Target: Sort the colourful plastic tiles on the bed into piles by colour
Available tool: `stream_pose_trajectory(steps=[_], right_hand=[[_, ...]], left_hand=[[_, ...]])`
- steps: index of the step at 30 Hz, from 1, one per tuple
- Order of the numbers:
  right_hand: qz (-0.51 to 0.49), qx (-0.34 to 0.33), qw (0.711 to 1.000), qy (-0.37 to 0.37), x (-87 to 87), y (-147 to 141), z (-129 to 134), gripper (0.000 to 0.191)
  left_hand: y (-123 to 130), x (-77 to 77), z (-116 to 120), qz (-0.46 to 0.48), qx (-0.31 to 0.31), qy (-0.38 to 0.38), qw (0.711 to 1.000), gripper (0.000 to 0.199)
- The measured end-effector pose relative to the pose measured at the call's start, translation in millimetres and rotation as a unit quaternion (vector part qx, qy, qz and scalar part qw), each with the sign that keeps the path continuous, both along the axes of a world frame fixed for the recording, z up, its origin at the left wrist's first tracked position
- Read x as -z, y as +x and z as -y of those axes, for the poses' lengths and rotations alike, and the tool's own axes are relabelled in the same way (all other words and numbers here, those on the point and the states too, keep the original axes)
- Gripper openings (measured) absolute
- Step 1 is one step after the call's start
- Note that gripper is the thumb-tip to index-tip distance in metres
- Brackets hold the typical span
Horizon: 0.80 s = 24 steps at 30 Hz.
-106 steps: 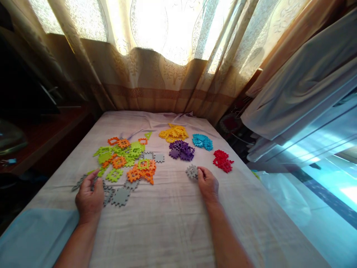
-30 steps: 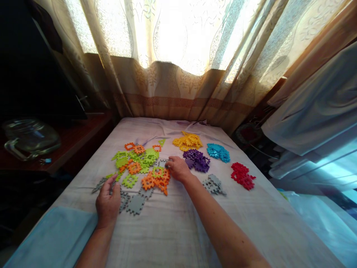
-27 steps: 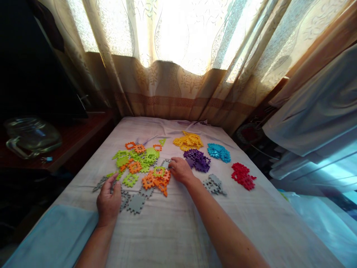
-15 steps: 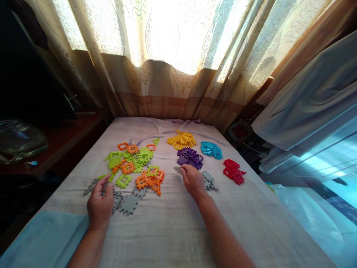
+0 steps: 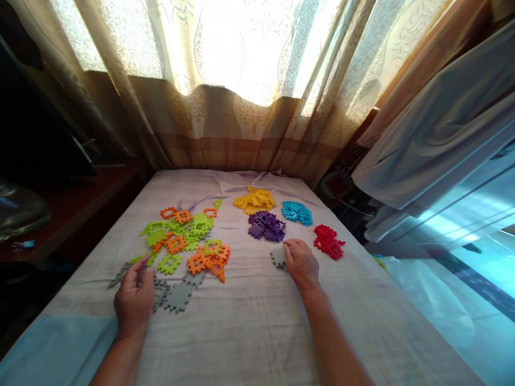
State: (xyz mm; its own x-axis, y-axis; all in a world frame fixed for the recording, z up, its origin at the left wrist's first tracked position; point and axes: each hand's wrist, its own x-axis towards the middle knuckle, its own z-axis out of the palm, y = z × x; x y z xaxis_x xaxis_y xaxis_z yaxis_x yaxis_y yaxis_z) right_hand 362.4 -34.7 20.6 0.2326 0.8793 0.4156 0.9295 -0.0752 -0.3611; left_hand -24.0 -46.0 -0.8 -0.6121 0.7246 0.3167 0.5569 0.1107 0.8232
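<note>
My right hand [image 5: 301,262] is low over the bed-like surface, fingers curled together at the edge of a grey interlocking tile [image 5: 278,258]. The fingertips and part of the grey tiles are hidden by the hand. On the other side, my left hand [image 5: 134,295] rests with thumb and forefinger apart, beside loose grey tiles [image 5: 179,296] and a few green ones. A mixed heap of green tiles [image 5: 169,262] and orange tiles [image 5: 197,262] spreads beyond it.
Separate piles of yellow [image 5: 254,201], purple [image 5: 266,226], blue [image 5: 296,212] and red tiles [image 5: 329,242] lie farther back and right. A light blue cloth [image 5: 60,348] covers the near left corner. Curtains [image 5: 225,123] hang behind the far edge.
My right hand has carried a grey tile rightward to the small grey pile. My left hand stays beside the mixed heap. The whole view has shifted slightly.
</note>
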Motion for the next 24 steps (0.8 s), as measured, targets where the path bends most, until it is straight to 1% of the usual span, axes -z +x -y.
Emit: stream_pose_trajectory(steps=[3, 5, 7, 10, 12, 14, 17, 20, 24], right_hand=[[0.004, -0.003, 1.0, 0.024, -4.6, -8.2, -2.4, 0.027], [0.001, -0.038, 0.999, 0.017, -10.2, -23.0, -6.7, 0.026], [-0.004, -0.099, 0.995, -0.006, -16.1, -47.4, -14.2, 0.025], [-0.021, -0.193, 0.979, -0.06, -22.2, -94.7, -31.4, 0.024], [-0.03, -0.222, 0.97, -0.097, -23.3, -125.4, -45.6, 0.026], [-0.029, -0.226, 0.965, -0.128, -23.2, -150.5, -59.9, 0.031], [-0.007, -0.206, 0.961, -0.184, -24.2, -175.8, -77.5, 0.033], [0.031, -0.169, 0.954, -0.244, -28.3, -190.6, -88.4, 0.034], [0.05, -0.157, 0.95, -0.265, -32.7, -204.0, -95.8, 0.039]], left_hand=[[-0.4, 1.4, 0.1, 0.005, 0.003, -0.002, 1.0, 0.042], [0.0, 1.4, -0.1, 0.011, -0.001, -0.008, 1.0, 0.041], [0.9, 0.8, -0.3, 0.019, -0.005, -0.013, 1.0, 0.041], [1.4, 0.0, -0.6, 0.03, -0.006, -0.013, 0.999, 0.041], [0.7, 0.8, -0.7, 0.032, -0.003, -0.01, 0.999, 0.04], [-0.9, 3.0, -0.9, 0.029, 0.002, -0.002, 1.0, 0.04], [-3.3, 7.4, -1.3, 0.026, 0.006, 0.004, 1.0, 0.041], [-3.9, 9.6, -1.3, 0.027, 0.006, 0.009, 1.0, 0.043], [-3.0, 9.4, -1.1, 0.023, 0.017, 0.016, 0.999, 0.042]])
